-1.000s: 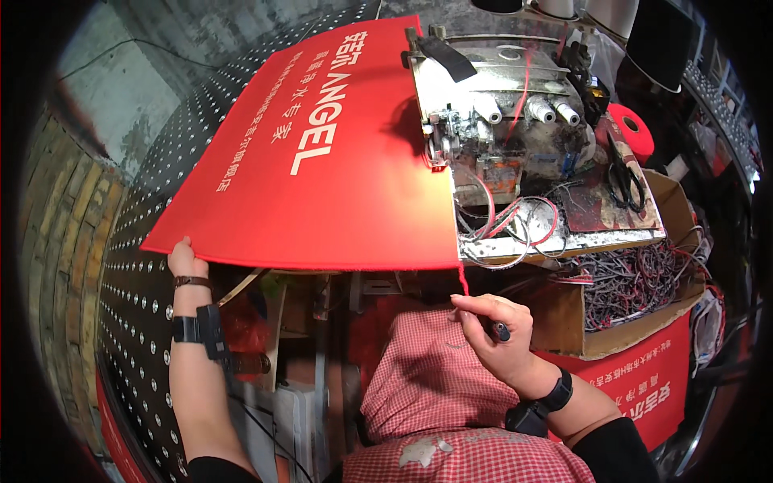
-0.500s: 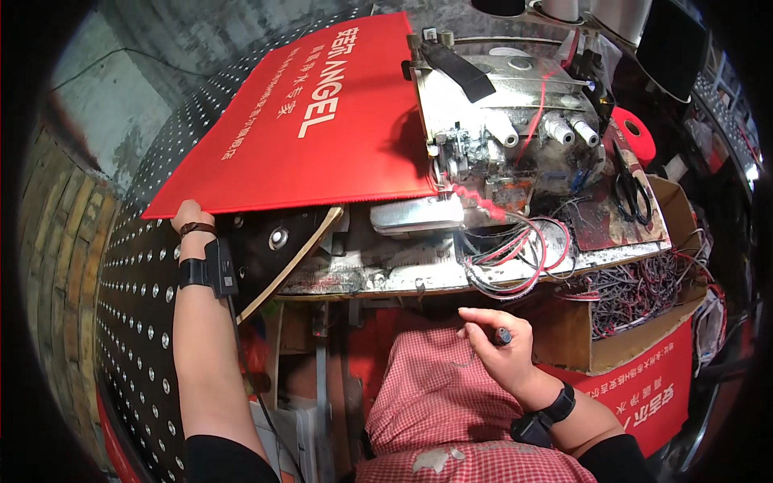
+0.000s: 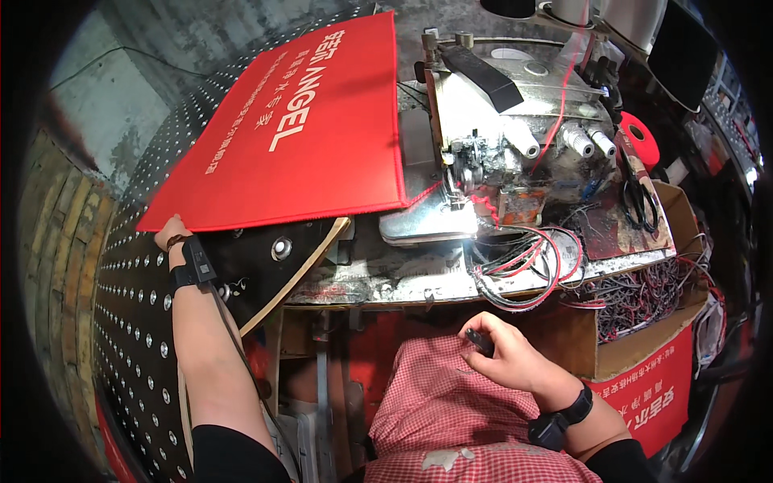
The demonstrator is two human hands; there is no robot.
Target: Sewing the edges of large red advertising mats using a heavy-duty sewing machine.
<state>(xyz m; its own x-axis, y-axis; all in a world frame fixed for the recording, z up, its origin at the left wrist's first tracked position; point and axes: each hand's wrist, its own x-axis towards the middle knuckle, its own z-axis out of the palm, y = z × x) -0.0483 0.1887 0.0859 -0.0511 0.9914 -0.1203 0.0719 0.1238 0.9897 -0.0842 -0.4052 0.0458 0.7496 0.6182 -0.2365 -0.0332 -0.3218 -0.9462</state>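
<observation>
A big red mat (image 3: 266,153) with white lettering lies left of a metal sewing machine (image 3: 523,121), its near edge trimmed in red stitching. My left hand (image 3: 172,231) is closed on the mat's near left corner. From the near right corner, red thread (image 3: 423,196) stretches to the machine's stitching area, across the shiny metal plate (image 3: 427,225). Over my lap, my right hand (image 3: 507,354) is closed around a small dark tool (image 3: 481,342), mostly hidden by the fingers, so its kind cannot be made out.
Black-handled scissors (image 3: 638,197) lie on the table's right side, near a red thread cone (image 3: 640,138). Looped thread chains (image 3: 527,266) spill over the front edge. A cardboard box (image 3: 644,346) of thread scraps stands at right. A studded black surface (image 3: 137,298) extends left.
The mat has slid left, away from the machine, opening a gap bridged by thread. My left hand has moved slightly left with it. My right hand has turned, still gripping the tool.
</observation>
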